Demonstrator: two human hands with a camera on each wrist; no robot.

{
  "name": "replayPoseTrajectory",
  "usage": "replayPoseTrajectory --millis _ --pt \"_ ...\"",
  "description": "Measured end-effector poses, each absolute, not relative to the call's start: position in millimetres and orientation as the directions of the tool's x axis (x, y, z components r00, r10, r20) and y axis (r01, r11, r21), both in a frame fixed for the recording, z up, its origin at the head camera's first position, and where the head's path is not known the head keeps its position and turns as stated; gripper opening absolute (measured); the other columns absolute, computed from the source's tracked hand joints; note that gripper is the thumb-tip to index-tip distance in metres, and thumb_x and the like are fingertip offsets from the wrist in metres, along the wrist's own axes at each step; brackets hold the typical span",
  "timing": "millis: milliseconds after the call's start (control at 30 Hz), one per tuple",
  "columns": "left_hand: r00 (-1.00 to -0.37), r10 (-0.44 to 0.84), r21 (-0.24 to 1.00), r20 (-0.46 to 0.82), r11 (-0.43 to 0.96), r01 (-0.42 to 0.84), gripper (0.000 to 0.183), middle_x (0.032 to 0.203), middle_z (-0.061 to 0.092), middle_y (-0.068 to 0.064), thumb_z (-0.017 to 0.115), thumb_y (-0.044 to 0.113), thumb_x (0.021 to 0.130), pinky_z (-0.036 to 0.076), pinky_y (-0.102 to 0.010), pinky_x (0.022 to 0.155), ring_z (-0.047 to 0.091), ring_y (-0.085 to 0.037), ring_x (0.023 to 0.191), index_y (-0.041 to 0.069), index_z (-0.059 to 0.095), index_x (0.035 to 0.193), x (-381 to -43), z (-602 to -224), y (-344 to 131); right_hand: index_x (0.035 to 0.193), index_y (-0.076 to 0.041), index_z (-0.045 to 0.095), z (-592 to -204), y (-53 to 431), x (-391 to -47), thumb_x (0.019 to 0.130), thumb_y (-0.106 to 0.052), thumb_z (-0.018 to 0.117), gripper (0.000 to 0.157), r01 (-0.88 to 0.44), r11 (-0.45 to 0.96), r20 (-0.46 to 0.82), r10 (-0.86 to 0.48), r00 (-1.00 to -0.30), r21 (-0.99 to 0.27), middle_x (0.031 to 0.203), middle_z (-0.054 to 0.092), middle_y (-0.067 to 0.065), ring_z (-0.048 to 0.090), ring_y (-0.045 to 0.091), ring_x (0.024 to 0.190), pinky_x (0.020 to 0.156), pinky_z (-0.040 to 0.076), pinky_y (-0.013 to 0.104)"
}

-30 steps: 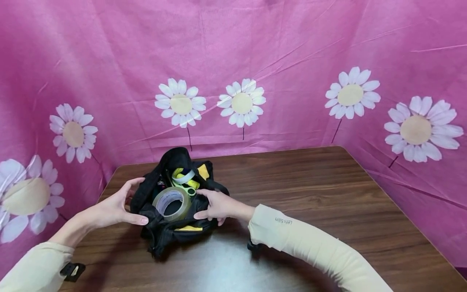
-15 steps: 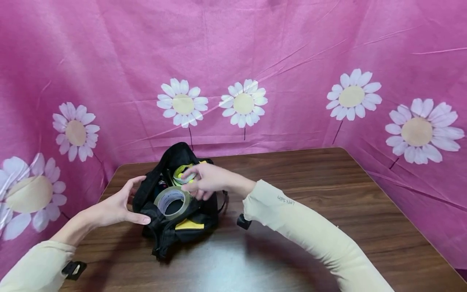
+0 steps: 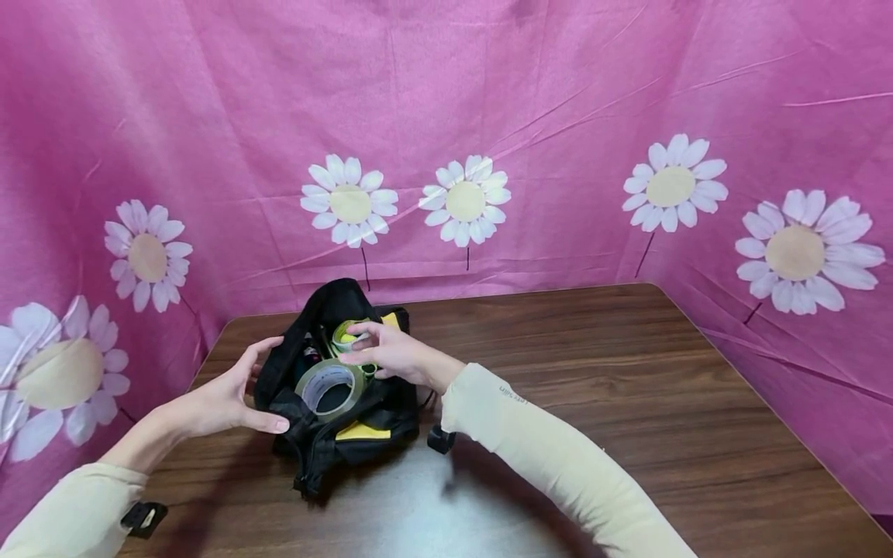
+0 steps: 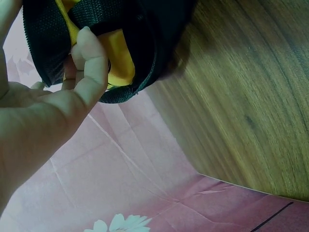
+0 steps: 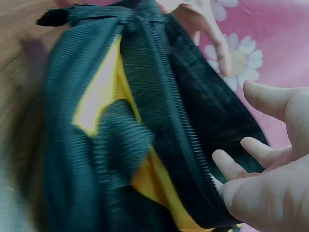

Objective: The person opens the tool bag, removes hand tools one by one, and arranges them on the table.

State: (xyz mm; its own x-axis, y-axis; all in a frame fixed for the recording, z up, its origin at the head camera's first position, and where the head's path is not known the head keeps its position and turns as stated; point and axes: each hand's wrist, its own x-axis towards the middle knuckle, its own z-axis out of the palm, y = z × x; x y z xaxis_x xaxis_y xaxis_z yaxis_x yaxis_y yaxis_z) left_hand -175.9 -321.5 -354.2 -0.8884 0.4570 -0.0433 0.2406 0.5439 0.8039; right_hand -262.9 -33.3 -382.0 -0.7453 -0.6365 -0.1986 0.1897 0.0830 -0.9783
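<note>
Black bag (image 3: 387, 411) is set on left part of brown table (image 3: 558, 372). Bag's side is pinched by left hand (image 3: 223, 399). Clear tape roll (image 3: 312, 384) is seen inside. Right hand (image 3: 398, 353) is held over bag, fingers apart, near yellow-green roll (image 3: 342, 336).

The bare left hand (image 3: 216, 399) had its fingers bent, thumb spread; behind it slanted the cream-sleeved left arm (image 3: 80, 508). The bare right hand (image 3: 394, 355) had forefinger and thumb parted, the cream-sleeved right arm (image 3: 551, 457) behind.
</note>
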Motion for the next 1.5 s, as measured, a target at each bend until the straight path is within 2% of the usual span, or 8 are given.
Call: replayPoseTrajectory --millis 167,433,600,733,867,1100,1200,1500 --pt "-0.881 0.469 0.826 -0.064 0.521 0.217 0.116 0.131 0.043 -0.031 0.089 0.009 0.077 0.051 -0.031 0.080 0.050 -0.036 0.111 0.009 0.008 0.158 -177.1 -357.4 -320.9 0.152 -0.013 0.044 -406.2 -31.0 -255.1 0.095 -0.017 0.074 0.065 0.183 0.121 -0.217 -0.645 -0.732 -0.976 0.149 0.043 0.018 0.049 0.025 0.130 0.109 0.038 0.054" --pt "-0.880 0.471 0.831 -0.069 0.515 0.210 0.116 0.129 0.042 -0.031 0.089 0.008 0.077 0.051 -0.030 0.080 0.052 -0.034 0.108 0.008 0.006 0.158 -179.0 -358.3 -320.6 0.153 -0.007 0.041 -429.2 -33.1 -249.4 0.091 -0.007 0.076 0.071 0.126 0.134 -0.182 -0.621 -0.762 -0.983 0.138 0.049 0.015 0.055 0.029 0.124 0.100 0.046 0.041" --pt "-0.879 0.471 0.840 -0.082 0.507 0.193 0.116 0.128 0.042 -0.031 0.089 0.008 0.077 0.051 -0.030 0.080 0.052 -0.034 0.107 0.009 0.005 0.158 -179.1 -359.2 -320.3 0.153 -0.006 0.041 -437.6 -35.2 -250.3 0.091 -0.006 0.075 0.071 0.216 0.066 -0.211 -0.607 -0.766 -0.974 0.137 0.049 0.016 0.058 0.025 0.116 0.096 0.048 0.041" --pt "-0.874 0.479 0.850 -0.084 0.492 0.188 0.116 0.127 0.041 -0.031 0.088 0.007 0.077 0.052 -0.030 0.081 0.053 -0.034 0.106 0.009 0.004 0.158 -179.2 -361.0 -320.2 0.155 -0.008 0.038 -437.7 -36.8 -252.8 0.092 -0.016 0.077 0.075 0.277 0.063 -0.259 -0.593 -0.763 -0.959 0.137 0.051 0.014 0.059 0.020 0.113 0.096 0.049 0.043" --pt "-0.870 0.489 0.859 -0.069 0.473 0.197 0.117 0.127 0.041 -0.032 0.088 0.005 0.077 0.052 -0.029 0.081 0.054 -0.033 0.107 0.008 0.004 0.158 -179.5 -362.2 -320.9 0.159 -0.012 0.032 -433.5 -38.9 -255.5 0.091 -0.026 0.079 0.084 0.301 0.106 -0.303 -0.602 -0.739 -0.948 0.137 0.056 0.013 0.057 0.019 0.120 0.101 0.047 0.047" --pt "-0.866 0.496 0.870 -0.068 0.454 0.192 0.118 0.128 0.040 -0.032 0.089 0.004 0.076 0.051 -0.026 0.085 0.055 -0.027 0.109 0.007 0.003 0.157 -180.1 -363.2 -322.2 0.160 -0.011 0.031 -431.1 -43.1 -256.9 0.090 -0.027 0.080 0.087 0.302 0.164 -0.337 -0.609 -0.718 -0.939 0.160 0.031 0.014 0.047 0.022 0.133 0.104 0.044 0.049" --pt "-0.866 0.495 0.871 -0.069 0.453 0.189 0.118 0.128 0.040 -0.032 0.088 0.004 0.076 0.050 -0.025 0.085 0.055 -0.026 0.110 0.007 0.003 0.157 -180.2 -364.5 -322.2 0.160 -0.011 0.030 -432.7 -44.0 -257.6 0.090 -0.025 0.080 0.087 0.328 0.155 -0.352 -0.603 -0.715 -0.932 0.159 0.033 0.015 0.046 0.023 0.134 0.106 0.043 0.049" --pt "-0.874 0.480 0.859 -0.073 0.475 0.189 0.119 0.128 0.042 -0.030 0.088 0.005 0.076 0.050 -0.026 0.084 0.054 -0.027 0.109 0.008 0.002 0.158 -179.4 -369.9 -323.7 0.155 0.005 0.030 -439.0 -41.9 -257.0 0.091 -0.019 0.078 0.084 0.360 0.113 -0.354 -0.591 -0.725 -0.926 0.156 0.036 0.017 0.048 0.025 0.133 0.104 0.044 0.046"
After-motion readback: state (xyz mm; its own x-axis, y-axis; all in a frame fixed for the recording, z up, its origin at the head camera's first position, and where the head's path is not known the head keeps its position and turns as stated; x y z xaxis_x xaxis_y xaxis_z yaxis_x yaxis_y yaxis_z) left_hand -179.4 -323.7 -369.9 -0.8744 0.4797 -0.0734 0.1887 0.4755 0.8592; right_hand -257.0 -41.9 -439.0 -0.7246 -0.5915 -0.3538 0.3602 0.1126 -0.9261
